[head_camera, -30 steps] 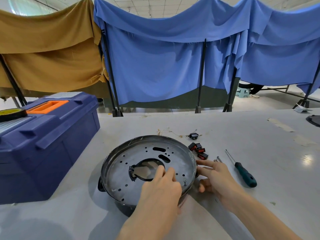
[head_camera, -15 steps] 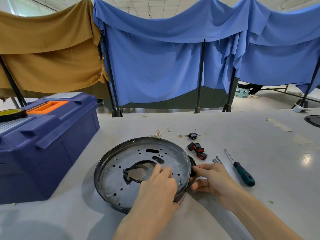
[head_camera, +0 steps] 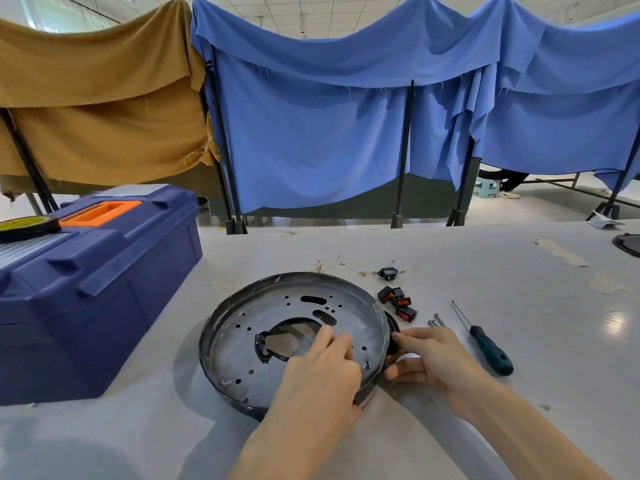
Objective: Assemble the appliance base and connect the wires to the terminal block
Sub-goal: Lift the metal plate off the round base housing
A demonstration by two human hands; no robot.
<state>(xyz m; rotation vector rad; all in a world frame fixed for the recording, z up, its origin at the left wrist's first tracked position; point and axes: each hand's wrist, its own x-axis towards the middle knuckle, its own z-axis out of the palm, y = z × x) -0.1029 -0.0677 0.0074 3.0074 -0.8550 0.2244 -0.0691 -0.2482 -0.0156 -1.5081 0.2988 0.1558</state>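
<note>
- Appliance base point(head_camera: 249, 344): flat on the grey table point(head_camera: 485, 271), right of the blue toolbox point(head_camera: 86, 289).
- Left hand point(head_camera: 322, 372): fingers relaxed, pressing on the base's perforated plate beside the central opening.
- Right hand point(head_camera: 433, 358): thumb and fingers pinching the black side handle point(head_camera: 393, 329) at the base's right rim.
- Screwdriver point(head_camera: 490, 348): on the table, near the right hand.

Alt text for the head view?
Left hand rests on a round metal base on a table; right hand grips a black part at its right rim. Switches, screws and a screwdriver lie right of it, a blue toolbox left.
</note>
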